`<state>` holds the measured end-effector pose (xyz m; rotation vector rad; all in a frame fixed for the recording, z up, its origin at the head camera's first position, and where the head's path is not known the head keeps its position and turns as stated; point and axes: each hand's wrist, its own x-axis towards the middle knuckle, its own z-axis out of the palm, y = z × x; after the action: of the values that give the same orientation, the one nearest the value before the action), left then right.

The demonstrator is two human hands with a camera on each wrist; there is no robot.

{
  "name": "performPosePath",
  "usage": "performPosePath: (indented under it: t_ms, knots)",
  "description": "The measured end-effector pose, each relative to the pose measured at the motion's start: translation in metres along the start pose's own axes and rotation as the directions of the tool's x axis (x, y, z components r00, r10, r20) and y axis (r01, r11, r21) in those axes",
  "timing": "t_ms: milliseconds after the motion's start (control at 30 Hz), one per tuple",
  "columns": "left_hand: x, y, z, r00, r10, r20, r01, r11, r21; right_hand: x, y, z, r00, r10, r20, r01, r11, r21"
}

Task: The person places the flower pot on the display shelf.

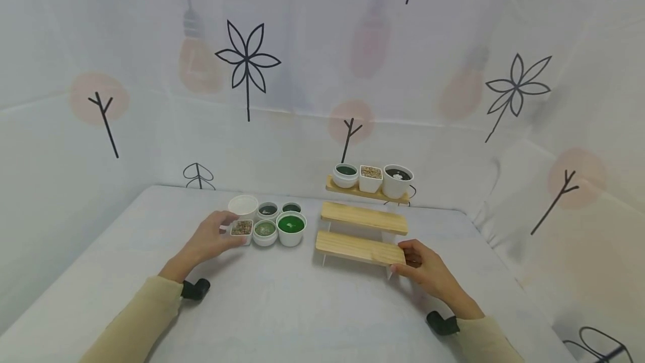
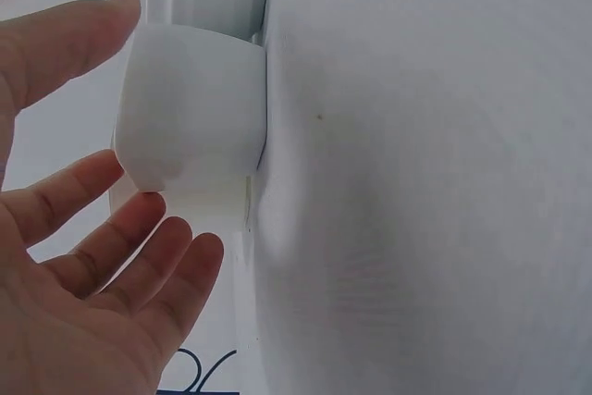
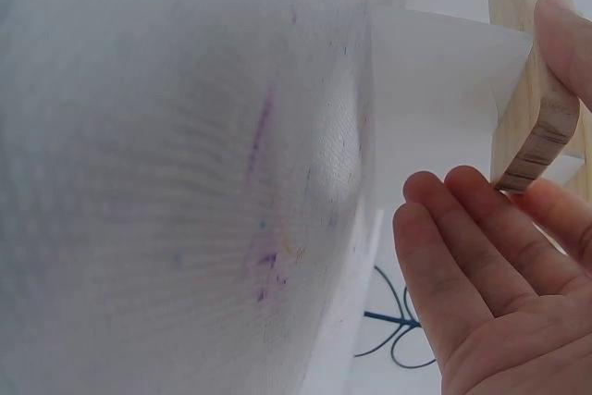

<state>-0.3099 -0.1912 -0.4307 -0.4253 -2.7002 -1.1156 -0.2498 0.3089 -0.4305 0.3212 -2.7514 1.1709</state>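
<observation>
My left hand [image 1: 214,235] holds a small square white pot [image 1: 242,228] with a speckled brown, grainy top, thumb on one side and fingertips on the other. In the left wrist view the pot's smooth white wall [image 2: 190,108] shows between thumb and index finger; the other fingers reach past it. With my right hand [image 1: 425,269] I pinch the right end of the lowest wooden board [image 1: 360,248] of a stepped stand. The right wrist view shows the thumb against the board's end [image 3: 541,127], an index finger opposite, and the remaining fingers extended beside a white support [image 3: 444,99].
Beside the square pot stand a round pot with pale green top [image 1: 265,232], a bright green one [image 1: 291,228], two dark-topped pots and a white bowl [image 1: 243,206]. The stand's middle board [image 1: 364,217] is bare; its top board [image 1: 368,194] carries three pots.
</observation>
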Motion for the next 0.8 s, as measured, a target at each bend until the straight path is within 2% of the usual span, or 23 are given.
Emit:
performPosePath:
  t_ms: [300, 500, 800]
  knots:
    - [0.0003, 0.0023, -0.0008, 0.998, -0.041, 0.045, 0.041, 0.999, 0.012, -0.0010, 0.0015, 0.0003, 1.000, -0.006, 0.004, 0.006, 1.000, 0.016]
    - [0.0003, 0.0022, -0.0013, 0.998, -0.022, 0.056, 0.021, 0.999, 0.030, -0.0008, 0.0018, 0.0006, 1.000, -0.005, 0.006, 0.005, 1.000, 0.009]
    - [0.0007, 0.0011, -0.0009, 0.996, -0.029, 0.081, 0.030, 1.000, -0.001, 0.0002, 0.0025, 0.0010, 1.000, 0.003, 0.005, -0.003, 1.000, -0.010]
